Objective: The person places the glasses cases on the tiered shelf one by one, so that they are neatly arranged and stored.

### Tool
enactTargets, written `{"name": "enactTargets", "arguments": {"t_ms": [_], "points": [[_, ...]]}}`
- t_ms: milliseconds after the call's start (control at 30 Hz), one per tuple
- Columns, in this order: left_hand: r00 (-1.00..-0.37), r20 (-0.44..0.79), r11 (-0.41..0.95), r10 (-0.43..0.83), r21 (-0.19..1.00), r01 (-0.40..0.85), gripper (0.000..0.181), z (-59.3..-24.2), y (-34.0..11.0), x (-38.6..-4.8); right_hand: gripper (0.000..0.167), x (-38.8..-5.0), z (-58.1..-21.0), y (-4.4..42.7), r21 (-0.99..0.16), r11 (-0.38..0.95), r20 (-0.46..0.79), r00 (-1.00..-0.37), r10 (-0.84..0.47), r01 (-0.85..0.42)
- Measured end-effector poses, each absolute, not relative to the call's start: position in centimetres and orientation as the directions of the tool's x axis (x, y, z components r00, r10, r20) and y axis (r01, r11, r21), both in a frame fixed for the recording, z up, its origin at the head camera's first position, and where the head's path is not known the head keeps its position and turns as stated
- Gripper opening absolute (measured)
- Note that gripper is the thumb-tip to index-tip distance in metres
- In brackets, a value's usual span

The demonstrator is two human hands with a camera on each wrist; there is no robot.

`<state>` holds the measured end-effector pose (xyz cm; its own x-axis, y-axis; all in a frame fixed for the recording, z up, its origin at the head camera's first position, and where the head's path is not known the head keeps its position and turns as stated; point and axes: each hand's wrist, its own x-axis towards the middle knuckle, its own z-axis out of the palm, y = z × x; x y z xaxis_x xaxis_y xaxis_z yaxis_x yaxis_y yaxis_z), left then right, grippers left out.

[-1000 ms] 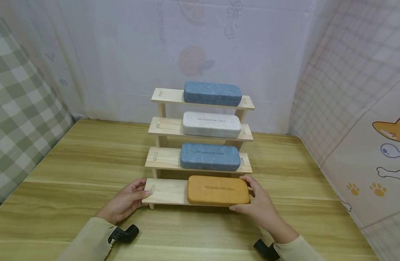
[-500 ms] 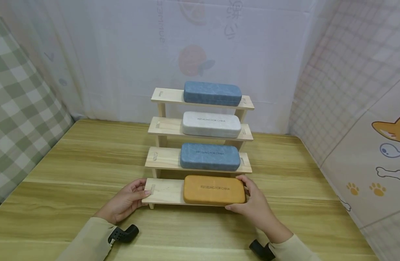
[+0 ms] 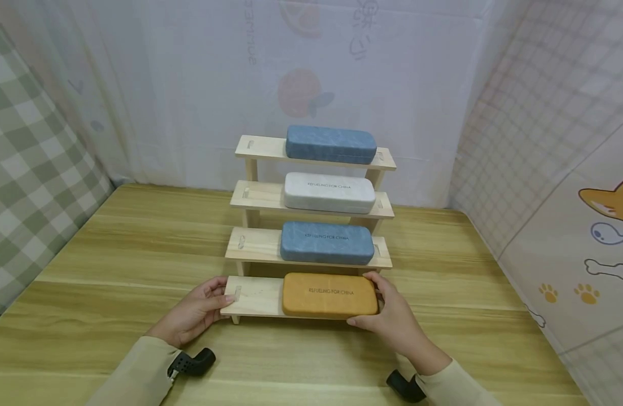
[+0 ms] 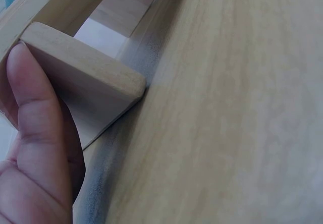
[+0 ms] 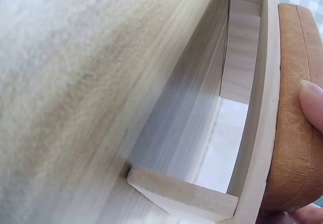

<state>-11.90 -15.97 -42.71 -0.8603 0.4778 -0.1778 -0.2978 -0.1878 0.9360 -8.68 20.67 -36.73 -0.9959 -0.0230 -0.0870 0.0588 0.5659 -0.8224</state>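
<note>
An orange glasses case (image 3: 329, 295) lies on the lowest step of a light wooden tiered stand (image 3: 255, 296). My right hand (image 3: 396, 317) grips the right end of this case, thumb along its front and fingers behind. In the right wrist view, the thumb presses the side of the orange case (image 5: 295, 118), which sits on the shelf board (image 5: 265, 108). At the left end of the same step, my left hand (image 3: 197, 311) pinches the board, thumb on top. The left wrist view has a finger of the left hand (image 4: 38, 133) beside the stand's leg (image 4: 86, 77).
Higher steps carry a blue case (image 3: 327, 243), a white case (image 3: 329, 193) and another blue case (image 3: 330, 145). The stand is on a wood-grain table (image 3: 113, 270). A pale curtain (image 3: 200, 96) hangs behind, with checked cloth (image 3: 22, 141) at left and a patterned sheet (image 3: 560, 225) at right.
The orange case has slid left along the lowest step, with my right hand moving along with it. My left hand stays at the board's left end.
</note>
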Motion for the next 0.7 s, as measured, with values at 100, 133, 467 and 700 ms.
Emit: {"name": "enactTargets", "arguments": {"t_ms": [100,133,467,700], "points": [[-0.859,-0.178,-0.185,0.480,0.937,-0.297,0.063,-42.72,-16.00,-11.91,0.089,-8.81,-36.72,20.65,-0.799,0.599,-0.088,-0.996,-0.031,0.052],[-0.859,-0.178,-0.186,0.480,0.936,-0.298,0.063,-42.73,-16.01,-11.91,0.090,-8.87,-36.73,20.64,-0.793,0.606,-0.089,-0.995,-0.034,0.050],[-0.857,-0.175,-0.185,0.485,0.937,-0.296,0.064,-42.73,-15.98,-11.97,0.089,-9.03,-36.61,20.62,-0.774,0.633,-0.094,-0.994,-0.064,0.032],[-0.859,-0.193,-0.151,0.473,0.944,-0.295,0.064,-42.72,-16.00,-12.00,0.090,-9.02,-36.63,20.71,-0.740,0.672,-0.077,-0.993,-0.092,-0.005]]}}
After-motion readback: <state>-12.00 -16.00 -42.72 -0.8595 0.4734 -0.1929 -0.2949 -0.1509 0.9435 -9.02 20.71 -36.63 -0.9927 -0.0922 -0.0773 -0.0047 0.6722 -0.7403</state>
